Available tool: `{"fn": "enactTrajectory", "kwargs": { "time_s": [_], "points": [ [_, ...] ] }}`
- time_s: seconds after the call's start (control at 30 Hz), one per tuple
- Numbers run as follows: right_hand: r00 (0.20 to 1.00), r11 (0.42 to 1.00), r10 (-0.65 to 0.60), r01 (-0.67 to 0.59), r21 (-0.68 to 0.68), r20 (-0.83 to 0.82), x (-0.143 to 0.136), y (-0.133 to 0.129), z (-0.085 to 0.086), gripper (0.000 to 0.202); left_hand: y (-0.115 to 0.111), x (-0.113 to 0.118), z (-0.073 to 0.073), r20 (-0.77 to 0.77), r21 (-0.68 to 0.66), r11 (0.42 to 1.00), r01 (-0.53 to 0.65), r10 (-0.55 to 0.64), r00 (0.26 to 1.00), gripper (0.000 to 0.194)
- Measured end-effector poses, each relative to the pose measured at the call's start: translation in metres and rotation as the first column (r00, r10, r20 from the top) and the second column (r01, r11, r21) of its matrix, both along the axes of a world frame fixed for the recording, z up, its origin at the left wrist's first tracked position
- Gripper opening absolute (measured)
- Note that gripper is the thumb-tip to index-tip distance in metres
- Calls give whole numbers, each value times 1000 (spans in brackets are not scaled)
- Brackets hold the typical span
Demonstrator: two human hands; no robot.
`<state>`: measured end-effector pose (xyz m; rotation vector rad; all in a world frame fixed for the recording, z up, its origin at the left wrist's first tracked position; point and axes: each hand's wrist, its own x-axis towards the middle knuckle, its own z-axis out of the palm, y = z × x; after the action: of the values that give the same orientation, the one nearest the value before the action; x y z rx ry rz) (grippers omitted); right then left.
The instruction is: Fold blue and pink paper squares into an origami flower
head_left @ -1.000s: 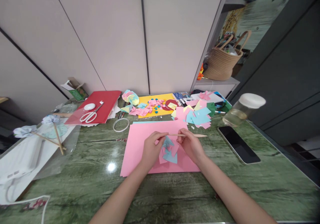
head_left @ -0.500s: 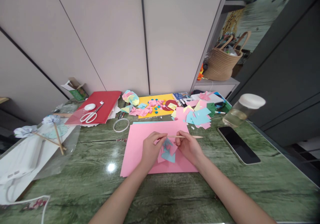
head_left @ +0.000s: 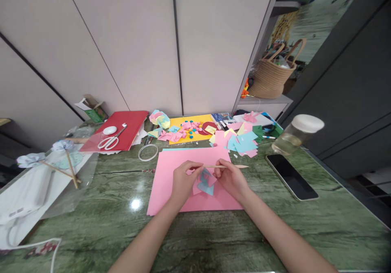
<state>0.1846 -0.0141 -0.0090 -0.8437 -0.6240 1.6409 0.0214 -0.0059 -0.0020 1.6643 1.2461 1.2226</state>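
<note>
A thin pointed wooden stick (head_left: 242,166) lies level between my hands, above a stack of pink paper (head_left: 166,183). My right hand (head_left: 230,179) is closed around its middle, and the pointed end sticks out to the right. At the other end my left hand (head_left: 185,181) pinches the stick's tip with thumb and forefinger. Just below the stick, between the hands, hangs or rests a folded blue and pink paper piece (head_left: 206,183); how it is attached is hidden by the fingers.
Behind the pink stack are loose paper pieces (head_left: 244,140) and yellow paper (head_left: 195,134) with small crumpled balls. Scissors (head_left: 108,143) lie on a red folder (head_left: 131,130). A tape ring (head_left: 148,152) is left. At right stand a lidded bottle (head_left: 290,138) and a phone (head_left: 291,177).
The blue and pink paper piece has turned slightly and its lower blue flap has shifted up and left. My left hand has moved a touch left; my right hand barely moved.
</note>
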Motion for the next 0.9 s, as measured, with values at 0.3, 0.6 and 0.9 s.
{"fn": "enactTrajectory", "kwargs": {
  "time_s": [0.3, 0.6, 0.9],
  "points": [
    [997, 996, 2, -8, 87, 72, 5, -1, 8, 17, 1, 1, 4, -2, 1, 999, 53, -53, 999, 9],
    [972, 981, -49, 4, 192, 229, 4, -4, 11, 14, -1, -1, 7, -26, 11, 1000, 17, -17, 1000, 9],
    [935, 966, -120, 33, 255, 335, 4, -4, 10, 10, -2, -1, 5, -147, 114, 993, 10, 7, 989, 11]
  ]
}}
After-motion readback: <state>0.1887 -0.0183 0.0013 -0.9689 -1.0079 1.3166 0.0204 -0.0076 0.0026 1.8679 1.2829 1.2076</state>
